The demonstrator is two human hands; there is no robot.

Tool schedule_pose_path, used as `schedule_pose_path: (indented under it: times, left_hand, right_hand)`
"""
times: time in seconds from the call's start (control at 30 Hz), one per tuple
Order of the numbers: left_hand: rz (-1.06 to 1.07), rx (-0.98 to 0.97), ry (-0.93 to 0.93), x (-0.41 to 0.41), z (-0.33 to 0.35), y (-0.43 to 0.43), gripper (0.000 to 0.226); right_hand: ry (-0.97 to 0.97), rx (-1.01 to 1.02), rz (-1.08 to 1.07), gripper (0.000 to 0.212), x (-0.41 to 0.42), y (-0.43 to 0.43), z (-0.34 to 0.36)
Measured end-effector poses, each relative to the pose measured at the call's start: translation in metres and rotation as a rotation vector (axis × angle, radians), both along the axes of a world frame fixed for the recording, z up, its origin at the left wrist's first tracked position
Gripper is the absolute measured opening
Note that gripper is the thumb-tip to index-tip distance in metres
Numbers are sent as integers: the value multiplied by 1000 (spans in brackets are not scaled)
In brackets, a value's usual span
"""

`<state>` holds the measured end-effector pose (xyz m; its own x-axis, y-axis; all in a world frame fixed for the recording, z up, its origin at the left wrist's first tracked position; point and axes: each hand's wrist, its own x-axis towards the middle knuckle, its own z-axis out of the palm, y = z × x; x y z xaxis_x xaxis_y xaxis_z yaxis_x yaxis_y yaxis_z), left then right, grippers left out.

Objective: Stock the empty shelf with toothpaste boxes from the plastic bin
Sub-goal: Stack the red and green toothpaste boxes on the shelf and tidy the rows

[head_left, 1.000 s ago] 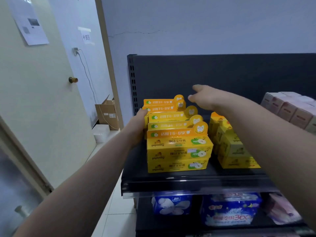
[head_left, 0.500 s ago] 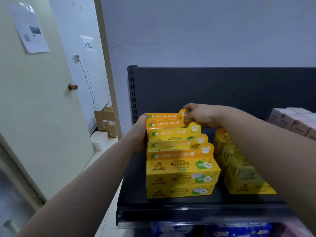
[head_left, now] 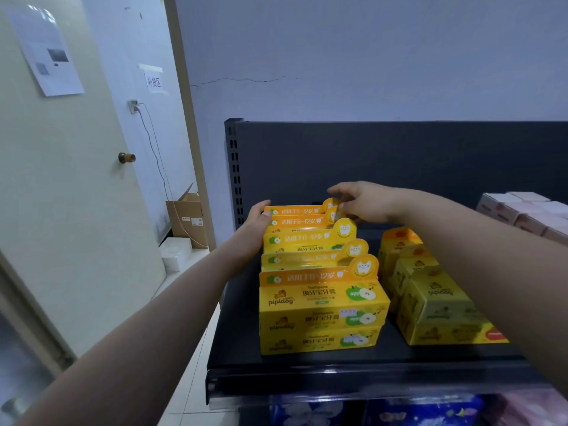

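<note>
**A:** Where are the hands?

**B:** Both are at centre frame, one at each end of the rearmost toothpaste box (head_left: 295, 210). The left hand (head_left: 253, 224) has its palm against the left end and its thumb on the top corner. Its fingers are hidden behind the cardboard, so I cannot tell whether it grips or only presses. The right hand (head_left: 367, 201) reaches in from the right of the frame, thumb and bent fingers closed on the round tab at the box's right end.

**A:** And which way does that box lie?

**B:** Its long axis runs across the frame, left to right, so it spans straight from one hand to the other. It is the last in the row of toothpaste boxes (head_left: 319, 298), which steps from lower centre up toward the back panel (head_left: 399, 155), all parallel on the shelf (head_left: 307, 364).

**A:** Is either hand nearer?

**B:** No, both touch it. I'd judge the right has the surer hold, since it has the tab.

**A:** What does the next move turn on?

**B:** Probably seating that box square with its neighbours. The two ends would have to travel together or it will skew.

**A:** Is anything crowding it?

**B:** A second yellow stack (head_left: 436, 299) stands just right of the row, below the right forearm. Some pink cartons (head_left: 528, 210) sit at the right edge, well apart. The plastic bin is not in view.
</note>
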<state>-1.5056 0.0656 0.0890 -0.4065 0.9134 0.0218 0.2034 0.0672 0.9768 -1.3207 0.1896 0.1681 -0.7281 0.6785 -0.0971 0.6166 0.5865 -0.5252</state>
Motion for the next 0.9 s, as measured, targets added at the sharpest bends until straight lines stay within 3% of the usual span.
schedule_pose_path:
  times: [0.1,0.2,0.27,0.4,0.47,0.57,0.7,0.77,0.83,0.9]
  left_hand:
    - [-14,3,-101,3,1,0,45]
    - [-43,15,-306,3,-3,1,59]
    - [-64,37,-334,5,-5,0,66]
    - [11,99,-481,9,-1,2,33]
    - [27,86,-563,14,2,-4,44]
    - [49,29,-394,22,2,-19,43]
    - [15,97,-72,20,-7,-54,76]
    - [-167,142,49,22,-11,-79,88]
    - [-364,75,176,29,-15,-104,118]
    - [-426,-19,230,35,-19,-115,131]
  right_hand:
    - [38,-68,-28,43,1,-1,0]
    - [57,-135,-42,45,1,-3,-2]
    - [83,-215,-53,47,0,-5,-4]
    - [83,-225,-49,51,-1,-11,-7]
    - [53,-148,-40,55,2,-12,-7]
    - [28,47,6,61,9,-17,-4]
    - [32,171,143,79,32,-48,11]
    - [-15,103,221,101,47,-67,15]
    - [-83,60,284,122,58,-82,15]
    - [-184,127,316,135,65,-92,9]
